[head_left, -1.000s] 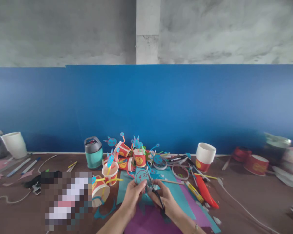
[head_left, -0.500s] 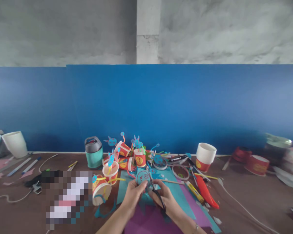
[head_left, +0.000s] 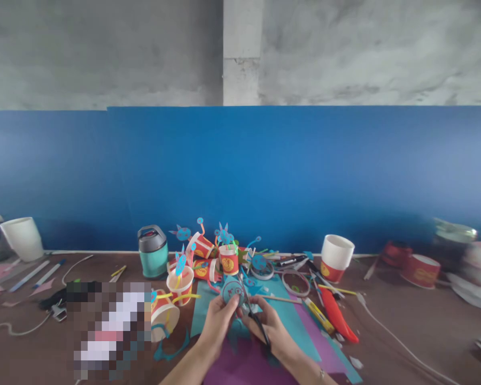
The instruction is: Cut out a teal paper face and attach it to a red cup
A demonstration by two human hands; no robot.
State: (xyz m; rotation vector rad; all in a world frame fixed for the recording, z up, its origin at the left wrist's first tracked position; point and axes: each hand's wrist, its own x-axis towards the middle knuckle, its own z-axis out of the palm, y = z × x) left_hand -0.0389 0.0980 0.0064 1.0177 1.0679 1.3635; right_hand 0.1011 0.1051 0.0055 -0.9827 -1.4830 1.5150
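Between thumb and fingers, my left hand pinches a round piece of blue paper with a drawing on it. My right hand is closed around a pair of black-handled scissors. Their blades point up and away from me, right along the paper's right edge. Both hands are above blue sheets and a purple sheet on the table. Beyond them stands a red paper cup with blue paper cut-outs on it.
Several decorated paper cups cluster at the centre left, near a teal flask. To the right lie a yellow glue tube or cutter, a red curved object, a tape roll and stacked cups. A blue partition rises behind.
The round blue paper has turned slightly and shifted a little left in my left hand. The scissors stay at its right edge, and the view has moved slightly.
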